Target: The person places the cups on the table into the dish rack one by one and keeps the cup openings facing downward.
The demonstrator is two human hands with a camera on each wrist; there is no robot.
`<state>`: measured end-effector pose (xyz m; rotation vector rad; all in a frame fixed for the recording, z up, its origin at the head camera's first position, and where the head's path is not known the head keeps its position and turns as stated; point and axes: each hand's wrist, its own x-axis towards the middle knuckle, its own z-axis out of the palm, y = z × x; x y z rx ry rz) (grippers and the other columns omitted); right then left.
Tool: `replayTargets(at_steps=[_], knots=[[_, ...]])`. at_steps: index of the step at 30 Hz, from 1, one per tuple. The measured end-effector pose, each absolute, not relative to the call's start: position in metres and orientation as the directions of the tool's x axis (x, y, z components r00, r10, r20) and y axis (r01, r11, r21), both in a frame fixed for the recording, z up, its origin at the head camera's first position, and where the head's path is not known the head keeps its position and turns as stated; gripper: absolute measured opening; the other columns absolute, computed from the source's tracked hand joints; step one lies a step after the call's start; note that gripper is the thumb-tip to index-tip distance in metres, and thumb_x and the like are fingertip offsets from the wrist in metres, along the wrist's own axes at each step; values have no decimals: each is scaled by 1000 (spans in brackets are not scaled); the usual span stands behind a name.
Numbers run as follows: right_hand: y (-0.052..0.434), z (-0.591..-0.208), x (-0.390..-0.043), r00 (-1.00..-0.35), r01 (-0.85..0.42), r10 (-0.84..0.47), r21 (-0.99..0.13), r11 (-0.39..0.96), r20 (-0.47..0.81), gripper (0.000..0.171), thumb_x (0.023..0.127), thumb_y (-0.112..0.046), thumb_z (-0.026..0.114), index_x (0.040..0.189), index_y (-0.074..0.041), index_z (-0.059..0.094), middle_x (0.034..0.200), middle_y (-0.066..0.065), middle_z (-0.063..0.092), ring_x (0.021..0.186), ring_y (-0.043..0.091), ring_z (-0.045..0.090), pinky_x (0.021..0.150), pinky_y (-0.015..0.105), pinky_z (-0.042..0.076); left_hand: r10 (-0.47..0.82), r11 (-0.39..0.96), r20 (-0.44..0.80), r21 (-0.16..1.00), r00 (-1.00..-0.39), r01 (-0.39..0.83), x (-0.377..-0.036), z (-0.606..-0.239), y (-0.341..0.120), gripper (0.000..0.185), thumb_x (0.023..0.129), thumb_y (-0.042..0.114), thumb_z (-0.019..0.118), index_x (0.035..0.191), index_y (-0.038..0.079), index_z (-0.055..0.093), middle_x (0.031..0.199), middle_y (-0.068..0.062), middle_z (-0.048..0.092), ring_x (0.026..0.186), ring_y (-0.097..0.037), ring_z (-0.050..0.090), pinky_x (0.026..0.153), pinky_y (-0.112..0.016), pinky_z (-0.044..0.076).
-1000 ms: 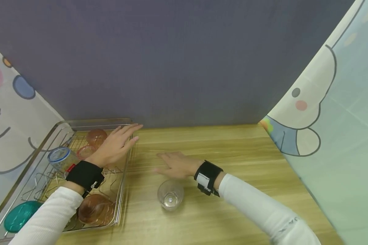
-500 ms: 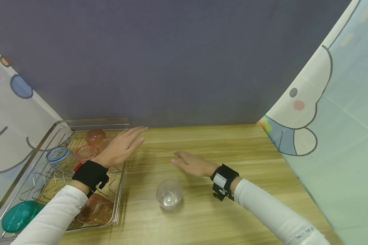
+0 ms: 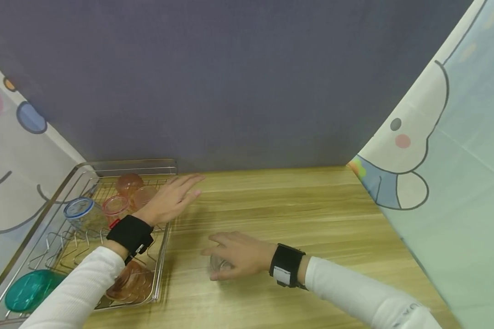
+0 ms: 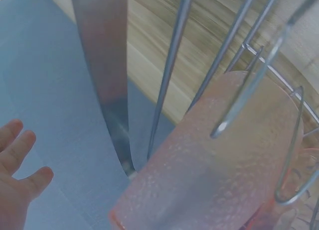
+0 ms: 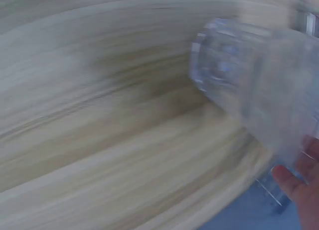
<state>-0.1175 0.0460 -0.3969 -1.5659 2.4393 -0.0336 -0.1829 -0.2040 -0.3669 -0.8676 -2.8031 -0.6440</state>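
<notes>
My right hand (image 3: 243,251) is spread over a clear glass cup (image 3: 217,263), partly covering it. In the right wrist view the cup (image 5: 249,70) is blurred, with my fingers (image 5: 286,180) close to its rim; whether they touch it is unclear. My left hand (image 3: 170,198) hovers over the right edge of a metal dish rack (image 3: 166,242), fingers extended and holding nothing. The left wrist view shows that hand (image 4: 20,175) apart from a pinkish textured cup (image 4: 214,165) among the rack wires.
The rack holds a blue-rimmed jar (image 3: 80,210), a red-rimmed jar (image 3: 116,206), pinkish cups (image 3: 129,183), a teal dish (image 3: 30,290) and amber dishes (image 3: 129,283). A grey panel (image 3: 247,91) stands behind the wooden table (image 3: 304,205).
My right hand first drew back to the right of the glass cup, then came down and left over it. The left hand has drifted slightly right and down.
</notes>
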Motion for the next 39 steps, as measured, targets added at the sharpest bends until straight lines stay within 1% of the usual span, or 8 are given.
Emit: replayTargets(at_steps=[4, 8, 14, 20, 26, 30, 36, 39], knots=[[47, -408, -117, -378, -907, -907, -124, 403, -187, 58, 91, -65, 25, 140, -36, 32, 147, 6, 34, 132, 22, 40, 104, 43, 40, 518, 740, 242, 354, -821, 572, -183, -367, -202, 49, 100, 40, 33, 144, 18, 32, 146, -13, 37, 134, -34, 34, 110, -60, 19], [47, -414, -118, -386, -917, -913, -55, 396, -133, 50, 92, -58, 34, 133, -31, 40, 130, 1, 47, 111, 14, 52, 90, 28, 49, 509, 742, 239, 365, -827, 563, -183, -367, -202, 49, 100, 40, 33, 144, 19, 33, 146, -13, 37, 134, -34, 34, 110, -61, 19], [43, -417, -119, -402, -915, -912, 52, 399, -76, 39, 88, -51, 41, 116, -25, 47, 101, -8, 49, 83, 5, 47, 63, 12, 42, 493, 751, 231, 373, -839, 545, -182, -368, -202, 48, 100, 42, 31, 144, 24, 31, 147, -8, 36, 135, -31, 34, 111, -59, 17], [51, -423, -122, -474, -878, -875, -14, 478, -103, 40, 90, -50, 40, 119, -24, 46, 106, -8, 50, 93, 9, 49, 73, 24, 49, 481, 742, 246, 397, -842, 540, -182, -367, -203, 48, 100, 41, 31, 144, 21, 32, 147, -11, 36, 135, -33, 34, 111, -59, 17], [81, -425, -136, -614, -769, -785, -163, 618, -78, 44, 91, -47, 41, 125, -20, 47, 116, -3, 52, 109, 16, 51, 89, 36, 48, 446, 727, 241, 465, -862, 506, -184, -369, -207, 47, 101, 39, 30, 144, 19, 33, 145, -10, 39, 135, -32, 34, 111, -55, 22], [107, -428, -147, -701, -694, -712, -197, 693, -39, 44, 92, -45, 40, 125, -18, 47, 119, 0, 51, 112, 19, 51, 89, 38, 49, 413, 719, 250, 501, -876, 482, -185, -368, -213, 48, 101, 39, 31, 143, 18, 35, 145, -10, 39, 135, -32, 34, 110, -53, 25], [144, -433, -159, -782, -619, -621, -199, 760, 60, 35, 91, -44, 46, 110, -15, 52, 109, 3, 54, 97, 17, 54, 70, 29, 51, 377, 698, 250, 556, -892, 451, -186, -368, -216, 47, 101, 40, 29, 143, 18, 35, 146, -10, 38, 135, -32, 33, 109, -53, 26], [156, -433, -163, -817, -573, -572, -193, 797, 65, 38, 91, -44, 47, 111, -12, 52, 109, 7, 55, 96, 21, 55, 62, 28, 49, 366, 686, 257, 575, -894, 446, -186, -369, -217, 47, 101, 39, 28, 142, 18, 35, 146, -9, 38, 135, -32, 34, 109, -52, 26]])
